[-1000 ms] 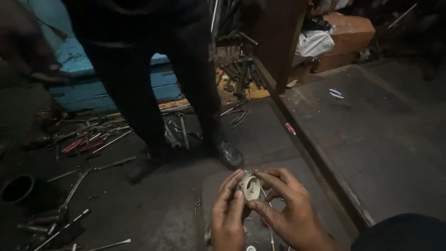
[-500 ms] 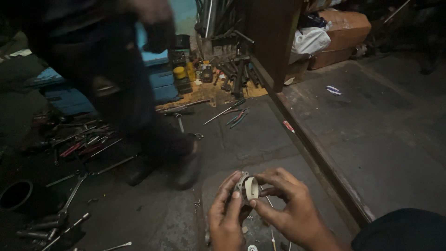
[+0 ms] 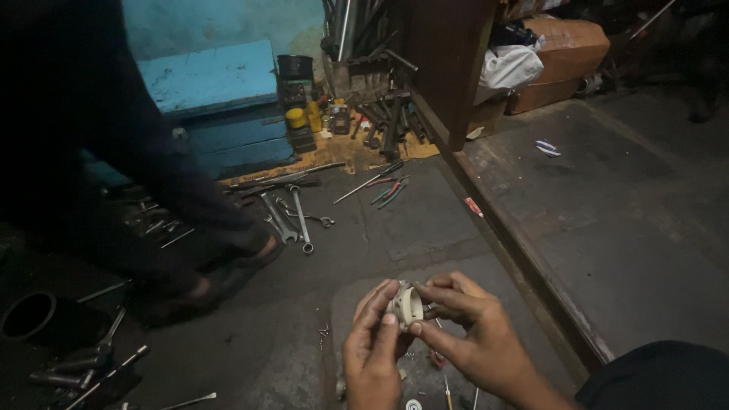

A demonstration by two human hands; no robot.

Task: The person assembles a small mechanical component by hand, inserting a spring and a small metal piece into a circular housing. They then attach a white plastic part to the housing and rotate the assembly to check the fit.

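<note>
A small whitish round part (image 3: 406,305) sits between both of my hands, low in the middle of the head view. My left hand (image 3: 372,351) cups it from the left with the thumb on its face. From the right, my right hand (image 3: 474,334) pinches its edge with thumb and forefinger. Below the hands, small bits and a thin tool (image 3: 446,391) lie on the dark floor.
Another person's dark-trousered leg and shoe (image 3: 228,266) stand at the left. Wrenches (image 3: 292,216) and pliers (image 3: 391,191) lie on the floor ahead. A blue box (image 3: 213,83), cans (image 3: 298,118) and metal rods (image 3: 383,121) are at the back. A raised ledge (image 3: 524,250) runs on the right.
The other person has stepped from the centre to the left, uncovering the wrenches and the blue box. My hands keep hold of the whitish part, with only small finger shifts.
</note>
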